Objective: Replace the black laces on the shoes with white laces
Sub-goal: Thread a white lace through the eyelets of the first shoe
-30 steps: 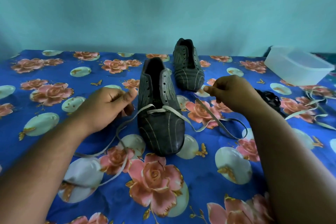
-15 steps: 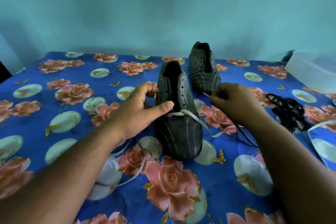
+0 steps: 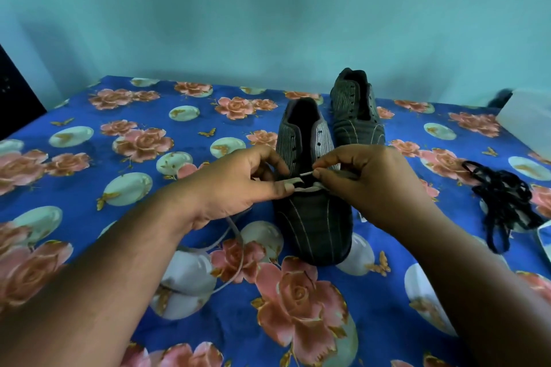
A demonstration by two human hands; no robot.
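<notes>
From the head view, I have the near shoe (image 3: pixel 313 217) right between my hands, standing on the flowered cloth (image 3: pixel 89 182) that covers the surface under everything; whether that is a bench or a bed I cannot tell. My left hand (image 3: pixel 238 185) has its thumb and fingers curled in on the white lace (image 3: pixel 293 180) at the shoe's left edge, and my right hand (image 3: pixel 366 182) pinches the lace tip between thumb and forefinger, just over the lowest eyelets. I judge the job is at an early stage: the black laces (image 3: pixel 504 199) are out of both shoes and lie in a loose tangle well to the right of my right hand, while the white lace has only its first pass across the bottom row, with the eyelets above it bare. The far shoe (image 3: pixel 356 119), beyond my right hand and touching or nearly touching the near one, shows no lace at all. The slack of the white lace trails under my left wrist toward me in a loop. The near shoe's long axis runs away from me, toe pointing toward me and heel opening toward the wall; the far shoe lies along much the same line. A pale container (image 3: pixel 527 116) sits far right, partly cut off.
</notes>
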